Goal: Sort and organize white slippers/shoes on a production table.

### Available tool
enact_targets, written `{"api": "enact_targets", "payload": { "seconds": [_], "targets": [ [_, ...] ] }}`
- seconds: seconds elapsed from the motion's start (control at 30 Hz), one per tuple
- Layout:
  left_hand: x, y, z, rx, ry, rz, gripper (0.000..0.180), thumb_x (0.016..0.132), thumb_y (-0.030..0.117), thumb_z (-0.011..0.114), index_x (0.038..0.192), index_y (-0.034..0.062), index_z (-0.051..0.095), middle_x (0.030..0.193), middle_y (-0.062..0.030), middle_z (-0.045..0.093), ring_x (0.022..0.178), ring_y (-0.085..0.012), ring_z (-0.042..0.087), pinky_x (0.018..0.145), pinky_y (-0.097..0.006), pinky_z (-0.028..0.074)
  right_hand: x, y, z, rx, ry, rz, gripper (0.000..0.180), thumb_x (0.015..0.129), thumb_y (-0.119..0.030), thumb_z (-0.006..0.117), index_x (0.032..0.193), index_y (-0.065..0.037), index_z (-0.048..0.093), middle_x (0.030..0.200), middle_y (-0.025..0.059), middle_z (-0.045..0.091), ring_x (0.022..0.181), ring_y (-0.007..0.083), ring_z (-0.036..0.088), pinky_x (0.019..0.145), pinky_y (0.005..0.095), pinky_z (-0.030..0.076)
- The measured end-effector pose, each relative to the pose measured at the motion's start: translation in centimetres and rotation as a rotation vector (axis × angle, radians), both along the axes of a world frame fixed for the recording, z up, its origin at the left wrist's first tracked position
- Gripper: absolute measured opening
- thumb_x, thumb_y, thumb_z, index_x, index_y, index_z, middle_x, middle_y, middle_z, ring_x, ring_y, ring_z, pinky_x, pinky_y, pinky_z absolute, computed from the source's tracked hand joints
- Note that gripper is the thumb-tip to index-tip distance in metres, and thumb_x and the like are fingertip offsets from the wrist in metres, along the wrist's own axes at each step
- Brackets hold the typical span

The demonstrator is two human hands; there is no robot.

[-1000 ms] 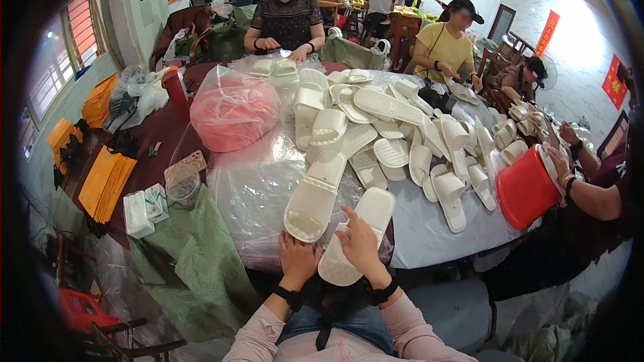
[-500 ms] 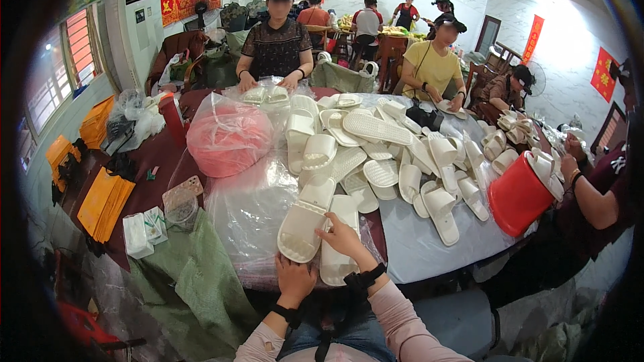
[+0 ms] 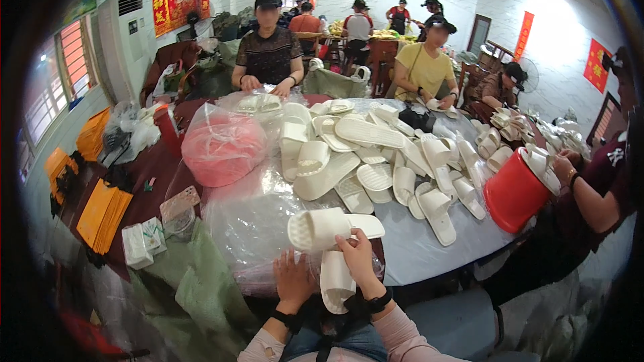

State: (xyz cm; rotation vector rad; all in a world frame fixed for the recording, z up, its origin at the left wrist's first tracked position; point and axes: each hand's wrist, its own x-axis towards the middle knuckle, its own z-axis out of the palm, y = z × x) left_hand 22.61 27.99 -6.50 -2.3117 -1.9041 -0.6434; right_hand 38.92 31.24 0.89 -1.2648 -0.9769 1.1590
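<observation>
From afar I see the right hand [image 3: 357, 255] pinching a white slipper [image 3: 323, 227], now swung crosswise over a second slipper [image 3: 336, 280] instead of alongside, the left hand [image 3: 293, 281] spread nearby

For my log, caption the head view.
Right hand on a sideways white slipper, left hand nearby, before a slipper pile.

held slipper [image 3: 320, 229] | swung crosswise, toe now leftward | second slipper [image 3: 337, 275] | drawn closer in
</observation>
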Motion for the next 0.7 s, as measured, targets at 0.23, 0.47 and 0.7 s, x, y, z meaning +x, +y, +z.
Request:
{"api": "enact_targets", "payload": {
  "seconds": [0.23,0.47,0.7],
  "targets": [
    [-0.2,-0.2,0.2,0.009,-0.058,-0.030,0.052,0.080,0.032,0.057,0.126,0.0093,0.052,0.136,-0.0203,0.042,0.129,-0.0380,0.033,0.107,-0.054,0.021,1.0,-1.6,3.0,0.282,0.531,-0.356,0.023,0.094,-0.009,0.048,0.114,-0.006,0.037,0.094,0.0101,0.059,0.084,0.0148,0.059,0.073,0.0275,0.050],
    [-0.2,0.0,-0.1,0.003,-0.045,-0.040,0.054,0.080,0.032,0.057,0.126,0.0050,0.050,0.135,-0.0208,0.041,0.129,-0.0382,0.031,0.107,-0.055,0.020,1.3,-0.1,1.6,0.103,0.430,-0.284,0.038,0.092,-0.015,0.050,0.121,-0.006,0.028,0.111,0.0161,0.058,0.093,0.0198,0.058,0.085,0.0318,0.045],
    [0.0,0.1,-0.1,0.032,-0.076,-0.037,0.049,0.080,0.030,0.056,0.123,0.0059,0.051,0.135,-0.0208,0.041,0.129,-0.0385,0.032,0.107,-0.055,0.020,2.9,1.1,-1.5,0.134,0.179,-0.241,0.055,0.086,-0.016,0.058,0.132,0.002,0.032,0.091,0.0115,0.063,0.084,0.0171,0.058,0.074,0.0281,0.045]
  ]
}}
